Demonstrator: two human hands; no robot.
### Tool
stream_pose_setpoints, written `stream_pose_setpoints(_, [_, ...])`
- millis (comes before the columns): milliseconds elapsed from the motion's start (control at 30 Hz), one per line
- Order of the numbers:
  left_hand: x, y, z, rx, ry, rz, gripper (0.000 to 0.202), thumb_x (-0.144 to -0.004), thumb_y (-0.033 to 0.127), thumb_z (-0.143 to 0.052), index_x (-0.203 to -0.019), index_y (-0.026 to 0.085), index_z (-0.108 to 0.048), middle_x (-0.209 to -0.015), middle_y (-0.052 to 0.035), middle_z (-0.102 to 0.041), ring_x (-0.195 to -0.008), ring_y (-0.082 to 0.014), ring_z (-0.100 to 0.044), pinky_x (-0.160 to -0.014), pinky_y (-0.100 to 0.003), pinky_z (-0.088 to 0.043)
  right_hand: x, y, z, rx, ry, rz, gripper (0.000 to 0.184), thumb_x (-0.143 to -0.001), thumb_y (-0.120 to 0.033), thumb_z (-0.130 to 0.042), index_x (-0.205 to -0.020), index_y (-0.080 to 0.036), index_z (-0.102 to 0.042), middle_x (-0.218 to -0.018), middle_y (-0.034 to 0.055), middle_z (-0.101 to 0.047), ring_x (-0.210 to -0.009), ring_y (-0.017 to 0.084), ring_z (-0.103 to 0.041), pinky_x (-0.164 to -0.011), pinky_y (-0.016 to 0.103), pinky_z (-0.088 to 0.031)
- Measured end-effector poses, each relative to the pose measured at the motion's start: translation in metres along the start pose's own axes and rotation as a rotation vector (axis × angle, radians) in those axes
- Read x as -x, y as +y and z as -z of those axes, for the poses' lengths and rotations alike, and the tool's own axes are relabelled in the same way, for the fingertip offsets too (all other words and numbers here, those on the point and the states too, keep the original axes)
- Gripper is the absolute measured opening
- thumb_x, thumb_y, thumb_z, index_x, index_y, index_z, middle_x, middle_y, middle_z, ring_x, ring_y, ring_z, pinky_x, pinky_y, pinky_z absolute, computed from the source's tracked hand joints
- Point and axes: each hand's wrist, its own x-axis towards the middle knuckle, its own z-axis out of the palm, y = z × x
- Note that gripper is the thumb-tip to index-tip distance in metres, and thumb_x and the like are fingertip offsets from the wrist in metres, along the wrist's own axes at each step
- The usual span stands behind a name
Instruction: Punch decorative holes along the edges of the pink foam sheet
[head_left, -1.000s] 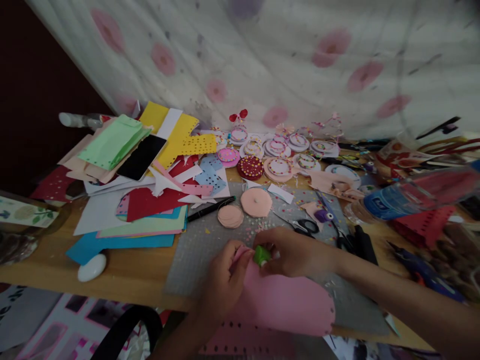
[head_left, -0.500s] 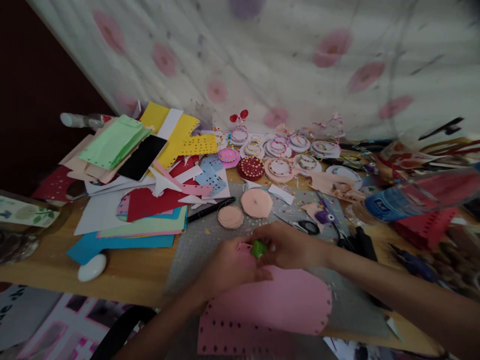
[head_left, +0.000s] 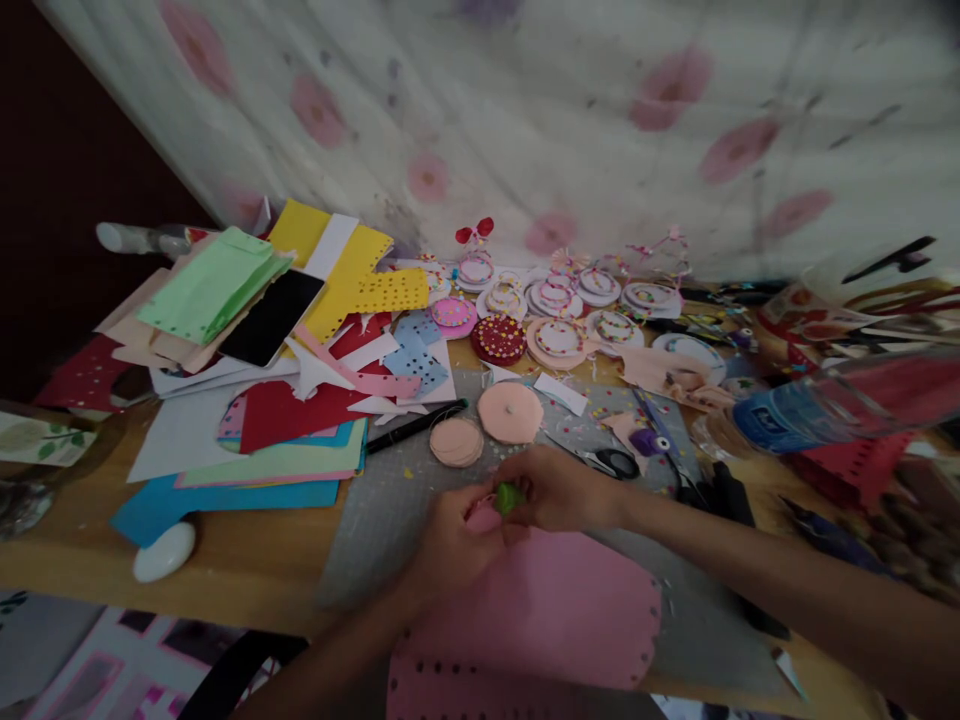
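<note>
A pink paper sheet point(head_left: 570, 610), with small holes along its right and lower edges, is in front of me over the grey cutting mat point(head_left: 375, 530). My left hand point(head_left: 456, 540) is closed on the sheet's far left edge. In my right hand point(head_left: 562, 492) is a small green hole punch point(head_left: 509, 498), pinched between thumb and fingers at that same edge. The fingers partly hide the punch, so its jaws cannot be made out. Just beyond the hands lie a peach paper disc point(head_left: 511, 412) and a stack of smaller peach circles point(head_left: 456, 442).
Scissors point(head_left: 616, 462) and a small purple punch with eyes point(head_left: 649, 441) lie right of the discs. Coloured papers and a phone point(head_left: 274, 318) are piled left. Beaded paper ornaments point(head_left: 499, 340) line the back. A plastic bottle point(head_left: 780, 412) is at the right.
The camera view has shifted slightly. Both hands stay at the sheet's far edge with the green punch, and the sheet sits a little lower in view.
</note>
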Motion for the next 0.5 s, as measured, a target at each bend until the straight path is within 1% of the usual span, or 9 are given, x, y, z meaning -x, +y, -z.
stream_pose_setpoints(67, [-0.003,0.002,0.003,0.009,-0.04,0.034,0.029,-0.07,0.02,-0.072,-0.098,0.015,-0.071,-0.088,-0.0028,-0.073,-0.089,-0.0243,-0.066,-0.072,-0.028,-0.049,0.0,0.002,0.002,-0.034,-0.03,0.0,0.011,-0.068,-0.017,-0.064,-0.077,-0.016,-0.07,-0.062,-0.0011,-0.061,-0.058,0.012,-0.05,-0.05,0.022,-0.034])
stream_pose_setpoints(133, [-0.005,0.005,0.008,-0.014,-0.076,0.066,0.036,-0.065,0.022,-0.077,-0.1,0.016,-0.072,-0.092,-0.0042,-0.074,-0.092,-0.0255,-0.066,-0.075,-0.03,-0.049,0.001,0.003,0.005,-0.075,-0.063,-0.004,0.014,-0.068,-0.019,-0.065,-0.08,-0.014,-0.07,-0.063,-0.001,-0.061,-0.058,0.013,-0.05,-0.049,0.022,-0.035])
stream_pose_setpoints(200, [-0.006,0.007,0.013,-0.041,-0.075,0.081,0.047,-0.06,0.024,-0.082,-0.105,0.016,-0.07,-0.101,-0.006,-0.073,-0.099,-0.0267,-0.064,-0.081,-0.031,-0.049,0.002,0.004,0.008,-0.13,-0.086,-0.009,0.018,-0.069,-0.019,-0.066,-0.086,-0.013,-0.068,-0.068,-0.0005,-0.062,-0.061,0.013,-0.052,-0.051,0.022,-0.037])
stream_pose_setpoints(267, [-0.004,0.007,0.018,-0.038,-0.068,0.113,0.053,-0.061,0.027,-0.082,-0.111,0.016,-0.068,-0.106,-0.0072,-0.072,-0.1,-0.0257,-0.064,-0.082,-0.032,-0.049,0.004,0.006,0.01,-0.185,-0.093,-0.016,0.022,-0.07,-0.019,-0.065,-0.091,-0.013,-0.066,-0.075,0.0003,-0.064,-0.066,0.013,-0.054,-0.056,0.022,-0.041])
stream_pose_setpoints(333, [0.001,0.007,0.021,-0.014,-0.065,0.171,0.048,-0.069,0.029,-0.075,-0.114,0.016,-0.066,-0.103,-0.0072,-0.073,-0.094,-0.023,-0.066,-0.076,-0.03,-0.05,0.006,0.008,0.014,-0.262,-0.08,-0.037,0.02,-0.071,-0.02,-0.065,-0.09,-0.014,-0.063,-0.078,0.0007,-0.063,-0.07,0.014,-0.056,-0.06,0.023,-0.043])
stream_pose_setpoints(367, [0.004,0.007,0.021,-0.016,-0.053,0.193,0.042,-0.073,0.029,-0.071,-0.113,0.016,-0.066,-0.101,-0.007,-0.073,-0.09,-0.0217,-0.067,-0.072,-0.029,-0.05,0.008,0.009,0.015,-0.306,-0.069,-0.05,0.02,-0.072,-0.022,-0.065,-0.089,-0.014,-0.062,-0.079,0.0008,-0.063,-0.072,0.014,-0.056,-0.061,0.023,-0.043])
stream_pose_setpoints(433, [0.01,0.007,0.022,-0.049,-0.001,0.213,0.035,-0.075,0.029,-0.068,-0.107,0.015,-0.068,-0.097,-0.0069,-0.074,-0.087,-0.0206,-0.067,-0.068,-0.027,-0.049,0.011,0.012,0.018,-0.45,-0.019,-0.071,0.021,-0.072,-0.025,-0.067,-0.09,-0.015,-0.061,-0.081,0.0005,-0.062,-0.075,0.015,-0.057,-0.065,0.024,-0.044])
stream_pose_setpoints(500, [0.017,0.008,0.022,-0.084,0.04,0.211,0.032,-0.073,0.028,-0.069,-0.103,0.016,-0.069,-0.096,-0.0067,-0.074,-0.086,-0.0206,-0.067,-0.066,-0.026,-0.049,0.015,0.013,0.02,-0.644,0.032,-0.077,0.026,-0.07,-0.026,-0.069,-0.093,-0.017,-0.061,-0.086,0.0001,-0.062,-0.079,0.014,-0.058,-0.07,0.025,-0.045])
